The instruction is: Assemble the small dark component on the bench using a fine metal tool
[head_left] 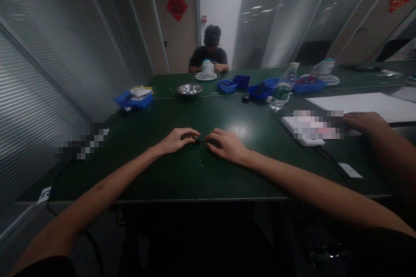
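Note:
My left hand and my right hand rest on the dark green table, fingertips nearly meeting at the middle. Both hands pinch a small dark object between them; it is too small and dim to name. The fingers of each hand are curled together around it.
Another person's hand lies at the right beside a white pad. A water bottle, several blue trays, a metal bowl and a small white fan stand farther back. A person sits at the far end. A cable hangs off the left edge.

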The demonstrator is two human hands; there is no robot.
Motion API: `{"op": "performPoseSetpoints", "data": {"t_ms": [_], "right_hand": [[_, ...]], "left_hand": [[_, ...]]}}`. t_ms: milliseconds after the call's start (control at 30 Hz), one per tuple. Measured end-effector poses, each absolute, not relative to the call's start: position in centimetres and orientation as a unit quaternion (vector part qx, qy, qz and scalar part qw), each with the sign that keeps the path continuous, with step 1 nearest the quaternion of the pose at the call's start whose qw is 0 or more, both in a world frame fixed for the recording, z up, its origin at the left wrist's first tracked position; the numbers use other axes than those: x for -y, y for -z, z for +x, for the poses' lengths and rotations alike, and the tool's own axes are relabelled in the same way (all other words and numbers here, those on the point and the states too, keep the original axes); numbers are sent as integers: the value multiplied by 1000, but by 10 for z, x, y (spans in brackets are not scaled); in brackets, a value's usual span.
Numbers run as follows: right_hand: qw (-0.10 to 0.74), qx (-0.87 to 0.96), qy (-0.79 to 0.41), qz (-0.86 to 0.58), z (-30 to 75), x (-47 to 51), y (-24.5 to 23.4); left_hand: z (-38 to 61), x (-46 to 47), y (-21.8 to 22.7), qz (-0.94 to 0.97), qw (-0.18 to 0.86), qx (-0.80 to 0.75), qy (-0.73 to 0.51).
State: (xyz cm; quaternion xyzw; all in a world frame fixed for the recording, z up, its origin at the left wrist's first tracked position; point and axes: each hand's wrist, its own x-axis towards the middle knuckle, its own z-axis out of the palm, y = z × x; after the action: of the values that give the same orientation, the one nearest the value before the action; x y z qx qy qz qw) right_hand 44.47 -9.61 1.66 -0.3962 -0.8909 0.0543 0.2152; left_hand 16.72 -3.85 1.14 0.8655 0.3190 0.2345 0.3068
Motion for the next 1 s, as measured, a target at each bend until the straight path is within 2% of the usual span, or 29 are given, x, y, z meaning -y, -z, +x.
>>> {"op": "performPoseSetpoints", "data": {"t_ms": [267, 733, 1000], "right_hand": [[219, 904, -28, -367, 446, 98, -17], [223, 895, -36, -386, 444, 98, -18], [223, 892, -34, -391, 444, 100, -20]], "left_hand": [[169, 37, -13, 828, 419, -311, -207], [177, 41, -13, 849, 367, -311, -218], [172, 35, -9, 822, 417, -305, -240]]}}
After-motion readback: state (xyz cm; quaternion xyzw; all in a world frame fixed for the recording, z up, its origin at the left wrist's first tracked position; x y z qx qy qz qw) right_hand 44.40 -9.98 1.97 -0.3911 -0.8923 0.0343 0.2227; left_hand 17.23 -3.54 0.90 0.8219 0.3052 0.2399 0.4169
